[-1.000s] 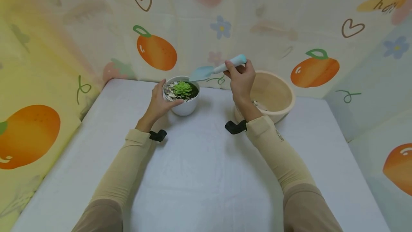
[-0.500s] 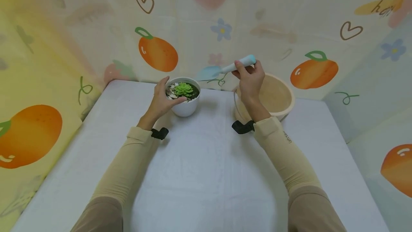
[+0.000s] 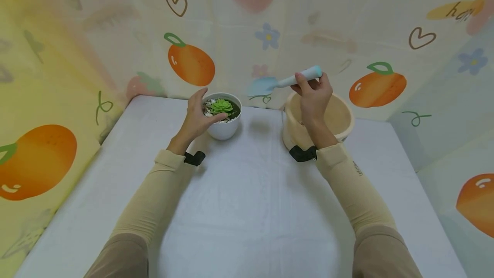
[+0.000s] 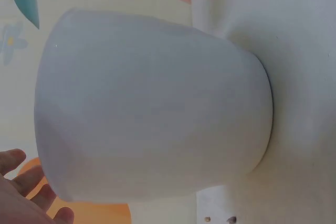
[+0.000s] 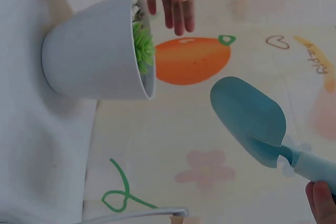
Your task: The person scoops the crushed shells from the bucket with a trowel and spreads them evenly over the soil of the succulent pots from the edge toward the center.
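My right hand [image 3: 315, 100] holds a light-blue garden trowel [image 3: 283, 83] by its handle, in the air above a beige tub [image 3: 293, 130]. The trowel blade [image 5: 249, 119] points left toward a white flowerpot [image 3: 224, 132]. A green succulent [image 3: 221, 106] grows in the pot among pale pebbles and dark soil. Around the pot's left side my left hand [image 3: 196, 117] is spread, thumb near the front rim. In the right wrist view, the fingers of this left hand [image 5: 176, 11] hang loosely beside the rim. Whether they touch the pot is unclear.
The white-covered table [image 3: 247, 209] bears the pot and tub near its back edge. Behind it hangs a fruit-patterned cloth [image 3: 231, 25]. A thin metal handle [image 5: 142, 215] shows at the bottom of the right wrist view. Small dark bits [image 4: 231, 219] lie near the pot.
My right hand has moved right with the trowel, taking the blade from over the pot's rim to beside it. My left hand's fingers have loosened from the pot slightly.
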Demonstrator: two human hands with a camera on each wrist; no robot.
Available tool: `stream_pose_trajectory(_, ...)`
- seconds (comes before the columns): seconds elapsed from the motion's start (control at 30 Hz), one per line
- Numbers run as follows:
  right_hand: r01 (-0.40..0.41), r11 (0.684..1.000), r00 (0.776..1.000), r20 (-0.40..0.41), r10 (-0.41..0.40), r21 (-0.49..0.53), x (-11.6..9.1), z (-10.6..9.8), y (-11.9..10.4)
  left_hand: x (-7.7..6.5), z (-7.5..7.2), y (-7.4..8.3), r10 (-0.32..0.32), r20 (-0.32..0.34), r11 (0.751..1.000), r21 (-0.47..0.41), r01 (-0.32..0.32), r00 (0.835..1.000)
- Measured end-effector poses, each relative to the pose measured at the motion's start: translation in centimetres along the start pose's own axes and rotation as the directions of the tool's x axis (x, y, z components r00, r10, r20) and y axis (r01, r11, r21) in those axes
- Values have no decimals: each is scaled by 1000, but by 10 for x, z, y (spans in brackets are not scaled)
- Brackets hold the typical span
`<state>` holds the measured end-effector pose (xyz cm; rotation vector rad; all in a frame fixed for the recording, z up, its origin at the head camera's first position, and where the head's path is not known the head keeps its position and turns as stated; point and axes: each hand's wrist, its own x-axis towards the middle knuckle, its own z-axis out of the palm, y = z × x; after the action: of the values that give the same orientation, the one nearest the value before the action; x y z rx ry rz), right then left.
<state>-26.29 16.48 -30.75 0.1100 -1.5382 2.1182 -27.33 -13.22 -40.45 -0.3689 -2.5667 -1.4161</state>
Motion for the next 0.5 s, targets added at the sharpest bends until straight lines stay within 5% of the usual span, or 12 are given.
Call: stream_pose_trajectory(0.5, -19, 999, 998, -57, 21, 37, 7, -25, -12, 0, 16, 18, 27, 2, 997, -69, -27, 1000)
